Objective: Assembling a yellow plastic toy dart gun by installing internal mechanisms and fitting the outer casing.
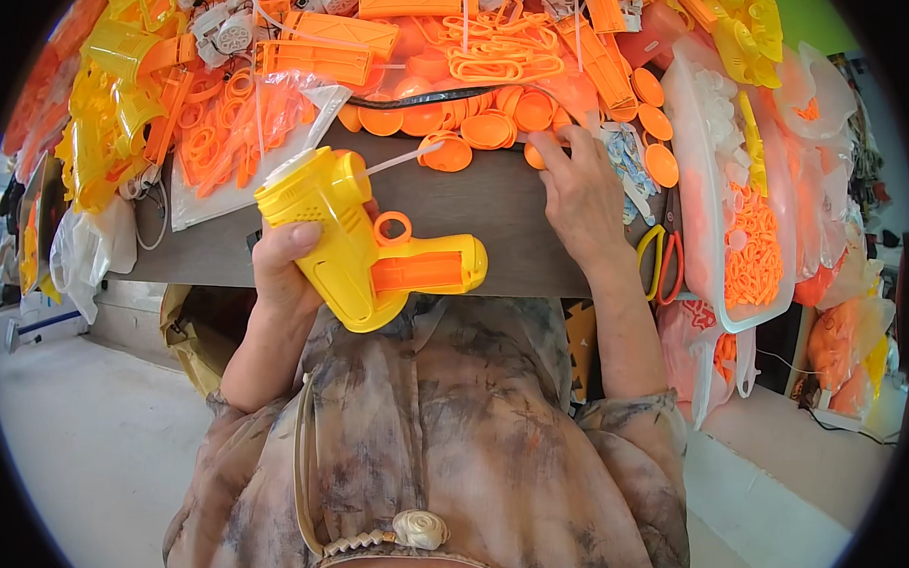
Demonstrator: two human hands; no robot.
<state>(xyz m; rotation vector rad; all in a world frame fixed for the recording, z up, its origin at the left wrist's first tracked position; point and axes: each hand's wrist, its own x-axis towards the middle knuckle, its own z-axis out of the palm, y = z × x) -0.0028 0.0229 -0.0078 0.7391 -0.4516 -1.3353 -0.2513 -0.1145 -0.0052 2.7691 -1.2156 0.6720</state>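
Item 1: yellow gun-shaped housing (340, 255), one, with an orange trigger ring (407, 224) and an orange panel (420, 273) in its handle. Location: in my left grip (283, 263), closed around it, tilted above the near edge of the dark tabletop (467, 209), handle toward the right.

Item 2: thin pale stick (404, 160), one, running from beside the housing's upper end to an orange dished disc (446, 155).

Item 3: small orange piece (535, 157), one, on the tabletop at the fingertips of my right grip (586, 193). Fingers bent downward; whether they pinch it I cannot tell.

Item 4: pile of orange discs (488, 130), beyond both hands, a black cable (421, 101) lying alongside.

Item 5: scissors (659, 263), one pair, yellow and red handles, near my right wrist.

Item 6: whitish tub (711, 243), far right, containing small orange links (754, 244).

Item 7: yellow curved parts (109, 157), heaped at left.
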